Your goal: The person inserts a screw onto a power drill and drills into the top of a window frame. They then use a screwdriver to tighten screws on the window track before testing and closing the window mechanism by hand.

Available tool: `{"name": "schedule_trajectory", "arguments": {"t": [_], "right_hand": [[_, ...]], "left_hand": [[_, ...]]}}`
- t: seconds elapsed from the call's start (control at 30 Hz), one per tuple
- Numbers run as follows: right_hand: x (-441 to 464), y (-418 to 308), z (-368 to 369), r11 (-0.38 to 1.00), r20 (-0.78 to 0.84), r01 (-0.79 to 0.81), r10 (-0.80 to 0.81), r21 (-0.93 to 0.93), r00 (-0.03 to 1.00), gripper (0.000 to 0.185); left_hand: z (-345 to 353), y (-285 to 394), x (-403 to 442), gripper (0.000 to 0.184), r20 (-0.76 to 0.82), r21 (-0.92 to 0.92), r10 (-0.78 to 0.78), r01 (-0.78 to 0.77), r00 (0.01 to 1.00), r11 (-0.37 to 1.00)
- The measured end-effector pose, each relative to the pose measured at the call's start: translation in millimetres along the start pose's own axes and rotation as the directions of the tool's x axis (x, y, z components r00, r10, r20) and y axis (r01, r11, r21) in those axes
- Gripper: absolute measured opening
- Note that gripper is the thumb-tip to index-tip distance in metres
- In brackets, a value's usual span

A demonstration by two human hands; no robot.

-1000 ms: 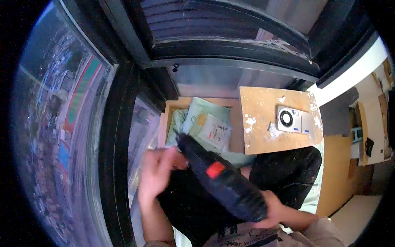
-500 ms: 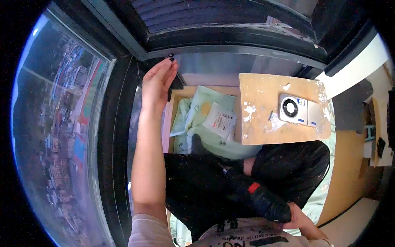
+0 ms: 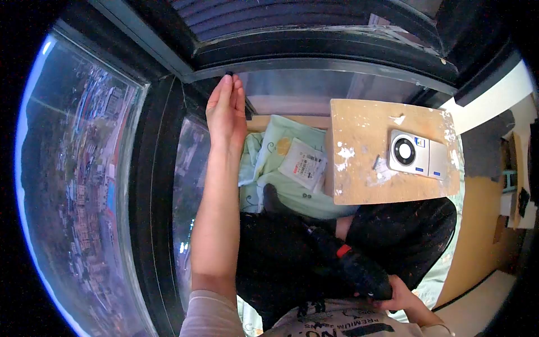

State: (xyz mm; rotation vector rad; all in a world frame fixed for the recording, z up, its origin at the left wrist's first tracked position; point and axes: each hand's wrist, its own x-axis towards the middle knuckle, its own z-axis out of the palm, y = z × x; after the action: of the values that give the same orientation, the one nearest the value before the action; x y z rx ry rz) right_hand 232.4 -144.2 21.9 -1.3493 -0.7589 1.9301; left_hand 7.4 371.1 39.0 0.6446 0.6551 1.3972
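Observation:
My left hand (image 3: 227, 109) is raised at the corner of the dark window frame (image 3: 269, 67). Its fingers pinch a small black piece (image 3: 229, 73), mostly hidden behind the fingertips. Low on the right, my right hand (image 3: 397, 293) is wrapped round the thick end of a long black tool (image 3: 359, 272) with a red band and a shiny tip, lying over my lap. Its exact kind is unclear. Two tiny dark round pieces (image 3: 306, 196) rest on the pale green cloth (image 3: 264, 163) in front of me, below a white labelled packet (image 3: 303, 164).
A paint-spotted wooden board (image 3: 359, 185) stands to the right, with a silver phone (image 3: 438, 160) with a round camera ring lying on it. Glass on the left (image 3: 62, 185) looks down over buildings far below. My crossed legs (image 3: 404, 236) fill the space under the board.
My left hand has turned and shifted slightly, and the small black piece is now closer against the frame and less visible. The right hand keeps its hold; the view has shifted slightly.

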Motion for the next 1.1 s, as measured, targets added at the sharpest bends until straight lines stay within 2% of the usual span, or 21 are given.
{"name": "schedule_trajectory", "arguments": {"t": [0.13, 0.2, 0.3, 0.47, 0.53, 0.6, 0.67, 0.73, 0.77, 0.8, 0.83, 0.87, 0.93, 1.03, 1.1], "right_hand": [[2, 5, -4, 0.997, 0.004, -0.040, 0.041, -0.070, 0.999, 0.067], [3, -1, -1, 0.999, -0.013, -0.043, 0.043, -0.008, 0.999, 0.068], [5, -4, -2, 0.998, -0.007, -0.059, 0.059, -0.036, 0.998, 0.069], [2, 25, -11, 0.998, 0.018, -0.070, 0.070, 0.003, 0.997, 0.065], [1, 17, -8, 0.998, 0.018, -0.063, 0.062, 0.025, 0.998, 0.062], [6, -2, -1, 0.998, 0.029, 0.014, -0.015, 0.054, 0.999, 0.052], [6, -14, 2, 0.993, 0.014, -0.008, 0.006, 0.119, 1.000, 0.048], [3, -14, 5, 0.982, 0.007, -0.035, 0.034, 0.186, 0.999, 0.044], [3, -11, 5, 0.975, -0.029, 0.012, -0.006, 0.220, 1.000, 0.041], [3, -8, 6, 0.966, -0.066, 0.061, -0.046, 0.252, 0.997, 0.038], [2, -6, 8, 0.965, -0.066, 0.075, -0.061, 0.252, 0.996, 0.038], [3, -6, 9, 0.984, -0.153, 0.079, -0.054, 0.162, 0.987, 0.035], [1, -5, 16, 0.994, -0.338, 0.094, -0.072, 0.050, 0.938, 0.029], [-2, 0, 16, 0.984, -0.339, 0.166, -0.134, 0.069, 0.931, 0.027], [-15, -4, 16, 0.975, -0.334, 0.216, -0.185, 0.059, 0.924, 0.026]], "left_hand": [[-4, -5, 4, 0.015, 0.018, -0.022, 0.026, -0.025, 1.000, 0.999], [-4, -6, 4, 0.016, 0.032, 0.010, 0.048, -0.048, 0.998, 0.999], [-1, -3, 2, 0.016, 0.042, 0.038, 0.061, -0.062, 0.997, 0.997], [6, 4, -7, 0.019, -0.012, 0.090, 0.055, -0.054, 0.998, 0.994], [8, 11, -15, 0.025, -0.066, 0.083, -0.050, 0.056, 0.997, 0.995], [-12, 10, -36, 0.032, -0.066, 0.225, -0.131, 0.143, 0.989, 0.964], [-45, -1, -73, 0.029, 0.044, 0.385, -0.175, 0.144, 0.984, 0.912], [-38, 12, -132, 0.027, -0.006, 0.681, -0.285, 0.212, 0.959, 0.700], [-43, 15, -157, 0.025, 0.106, 0.794, -0.351, 0.133, 0.930, 0.594], [-46, 15, -176, 0.022, 0.265, 0.880, -0.405, -0.049, 0.875, 0.472], [-45, 19, -206, 0.021, 0.291, 0.932, -0.432, -0.152, 0.854, 0.329], [-39, 19, -233, 0.021, 0.349, 0.922, -0.369, -0.245, 0.861, 0.301], [-30, 16, -277, 0.020, 0.407, 0.909, -0.374, -0.331, 0.833, 0.252], [-15, 10, -325, 0.017, 0.542, 0.833, -0.334, -0.544, 0.771, 0.097], [-7, 5, -348, 0.015, 0.545, 0.834, -0.294, -0.542, 0.785, 0.099]]}}
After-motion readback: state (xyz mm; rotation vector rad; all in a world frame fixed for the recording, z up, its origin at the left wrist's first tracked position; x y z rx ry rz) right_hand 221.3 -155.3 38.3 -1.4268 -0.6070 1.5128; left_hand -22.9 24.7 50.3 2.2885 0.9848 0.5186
